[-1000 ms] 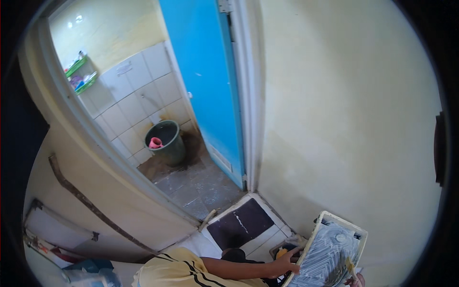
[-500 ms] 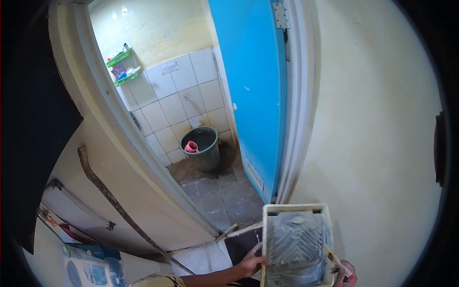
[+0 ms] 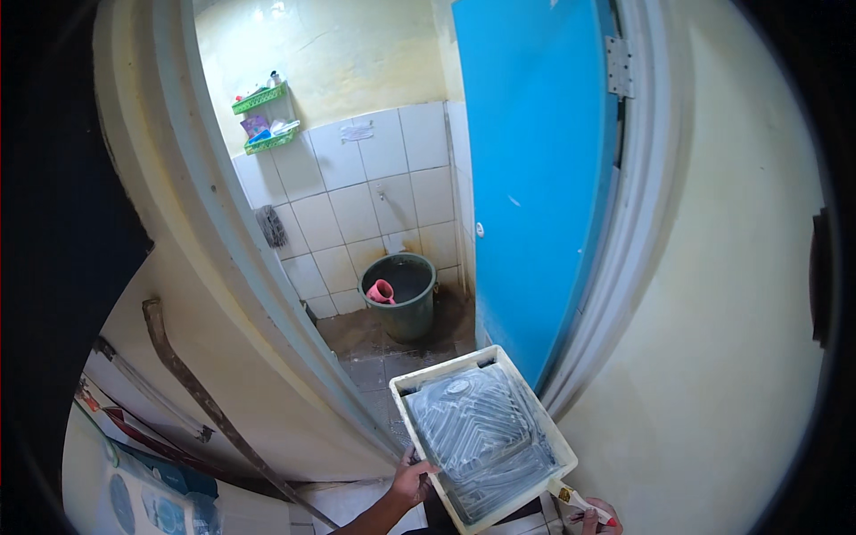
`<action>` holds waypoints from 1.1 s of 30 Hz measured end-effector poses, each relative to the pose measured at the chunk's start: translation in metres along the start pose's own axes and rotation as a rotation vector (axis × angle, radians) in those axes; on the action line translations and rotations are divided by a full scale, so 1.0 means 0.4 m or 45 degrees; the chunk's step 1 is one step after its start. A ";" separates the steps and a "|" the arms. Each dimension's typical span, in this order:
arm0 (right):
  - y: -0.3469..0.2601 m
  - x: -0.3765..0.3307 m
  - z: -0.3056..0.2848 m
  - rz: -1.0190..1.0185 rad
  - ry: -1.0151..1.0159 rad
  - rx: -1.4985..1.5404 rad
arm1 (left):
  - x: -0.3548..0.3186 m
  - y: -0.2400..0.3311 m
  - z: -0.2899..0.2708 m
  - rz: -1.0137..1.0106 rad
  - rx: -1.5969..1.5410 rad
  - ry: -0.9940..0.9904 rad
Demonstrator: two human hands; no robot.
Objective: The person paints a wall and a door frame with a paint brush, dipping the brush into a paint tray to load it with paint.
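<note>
My left hand (image 3: 412, 479) grips the near left rim of a white paint tray (image 3: 481, 432) lined with crinkled plastic, held up in front of a doorway. My right hand (image 3: 599, 516) shows only at the bottom edge, closed around a pale handle (image 3: 571, 497) with a red tip that runs under the tray's corner; what the handle belongs to is hidden. The tray sits level with its ribbed slope toward me.
A blue door (image 3: 535, 169) stands open into a tiled washroom. Inside are a dark bucket (image 3: 399, 294) with a pink scoop (image 3: 381, 291), a green wall shelf (image 3: 265, 116) and a hanging brush (image 3: 271, 226). A pale yellow wall (image 3: 731, 357) is on the right.
The tray has risen and moved left toward the middle of the view, and the view has tilted up so that the washroom and door fill more of it.
</note>
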State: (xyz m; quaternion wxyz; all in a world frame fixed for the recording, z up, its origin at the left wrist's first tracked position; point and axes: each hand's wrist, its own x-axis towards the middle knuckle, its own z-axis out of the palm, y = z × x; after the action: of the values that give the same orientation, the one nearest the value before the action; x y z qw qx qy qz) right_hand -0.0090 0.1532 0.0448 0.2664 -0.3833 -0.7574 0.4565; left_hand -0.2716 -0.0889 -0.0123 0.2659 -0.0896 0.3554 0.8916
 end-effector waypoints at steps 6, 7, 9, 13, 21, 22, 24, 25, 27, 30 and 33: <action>-0.176 0.113 0.079 0.243 -0.090 0.171 | 0.082 0.055 0.008 0.072 0.005 0.030; -0.164 0.131 0.087 0.259 -0.113 0.164 | 0.093 0.056 0.011 0.071 0.007 0.059; -0.133 0.173 0.102 0.201 -0.123 0.240 | 0.121 0.048 0.009 0.065 -0.008 0.075; -0.128 0.248 0.138 0.147 -0.125 0.170 | 0.153 0.035 -0.003 0.051 0.007 0.163; -0.110 0.381 0.189 0.191 -0.361 0.199 | 0.184 -0.010 -0.022 0.078 0.120 0.298; -0.116 0.393 0.196 0.072 -0.329 0.332 | 0.185 -0.013 -0.017 0.081 0.130 0.292; -0.054 0.419 0.204 0.094 -0.408 0.370 | 0.188 -0.021 -0.003 0.080 0.147 0.340; -0.042 0.427 0.215 0.095 -0.469 0.402 | 0.190 -0.022 -0.004 0.088 0.144 0.341; -0.047 0.445 0.240 0.047 -0.526 0.318 | 0.194 -0.023 -0.009 0.102 0.142 0.352; -0.081 0.468 0.296 0.004 -0.597 0.351 | 0.197 -0.019 -0.005 0.083 0.141 0.368; -0.073 0.458 0.374 0.067 -0.623 0.500 | 0.197 -0.017 -0.001 0.053 0.129 0.390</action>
State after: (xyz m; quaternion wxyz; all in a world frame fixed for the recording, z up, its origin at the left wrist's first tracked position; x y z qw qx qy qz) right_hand -0.2348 0.2228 0.0148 0.1333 -0.2227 -0.6864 0.6794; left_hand -0.3345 -0.0526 -0.0440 0.1944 -0.2035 0.4382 0.8537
